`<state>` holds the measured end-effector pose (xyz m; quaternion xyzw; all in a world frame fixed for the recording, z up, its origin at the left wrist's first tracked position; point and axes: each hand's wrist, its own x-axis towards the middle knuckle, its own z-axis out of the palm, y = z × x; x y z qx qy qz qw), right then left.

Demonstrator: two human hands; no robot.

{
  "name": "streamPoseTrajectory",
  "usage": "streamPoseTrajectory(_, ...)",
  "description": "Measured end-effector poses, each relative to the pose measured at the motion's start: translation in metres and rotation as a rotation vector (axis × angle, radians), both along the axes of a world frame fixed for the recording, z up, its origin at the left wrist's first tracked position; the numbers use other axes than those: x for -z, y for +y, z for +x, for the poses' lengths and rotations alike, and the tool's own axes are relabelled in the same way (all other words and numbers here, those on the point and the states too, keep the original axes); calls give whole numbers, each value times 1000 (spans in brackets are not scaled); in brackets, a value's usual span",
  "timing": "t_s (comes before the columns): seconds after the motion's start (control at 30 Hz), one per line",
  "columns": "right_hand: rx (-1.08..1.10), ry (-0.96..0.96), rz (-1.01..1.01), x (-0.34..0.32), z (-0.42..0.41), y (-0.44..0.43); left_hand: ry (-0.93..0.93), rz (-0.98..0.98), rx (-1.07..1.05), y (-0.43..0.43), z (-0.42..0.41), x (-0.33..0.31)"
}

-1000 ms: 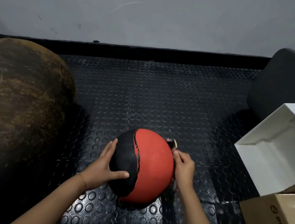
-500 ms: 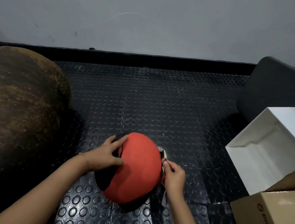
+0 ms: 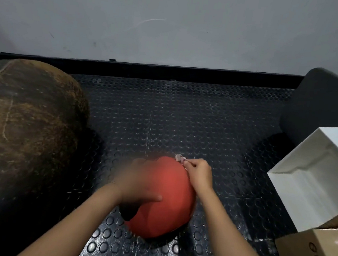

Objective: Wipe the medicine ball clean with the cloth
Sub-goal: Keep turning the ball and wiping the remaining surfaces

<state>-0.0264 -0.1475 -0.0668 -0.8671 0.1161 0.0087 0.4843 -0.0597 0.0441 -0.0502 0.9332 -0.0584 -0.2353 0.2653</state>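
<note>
The red and black medicine ball (image 3: 165, 205) rests on the studded black floor mat, mostly red side up. My left hand (image 3: 138, 184), motion-blurred, lies across its upper left with the thumb spread over the red surface. My right hand (image 3: 198, 173) presses against the ball's upper right edge, fingers closed on a small pale cloth (image 3: 179, 158) whose tip pokes out beyond the fingers. Most of the cloth is hidden in the fist.
A large worn brown ball (image 3: 25, 127) fills the left side. At the right stand a white open box (image 3: 319, 173), a cardboard box (image 3: 320, 255) and a dark grey rounded object (image 3: 321, 104). A black skirting and grey wall close the far end.
The ball has turned so almost only red shows. My left hand slid over its top left and is blurred. My right hand moved up the ball's right side to the upper edge.
</note>
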Motion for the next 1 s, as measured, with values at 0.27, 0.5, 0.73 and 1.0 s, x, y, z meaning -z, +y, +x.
streamPoseTrajectory(0.27, -120, -384, -221, 1, -65, 33, -3, 35, 15, -3, 5, 2)
streamPoseTrajectory(0.5, -69, -96, -14, 6, -1, 17, -1, -9, -6, 8, -7, 2)
streamPoseTrajectory(0.73, -84, 37, -15, 0, 15, 5, -4, 35, 18, -1, -4, -4)
streamPoseTrajectory(1.0, -144, -523, -421, 1, -55, 35, -15, 67, -2, -4, 0, 2)
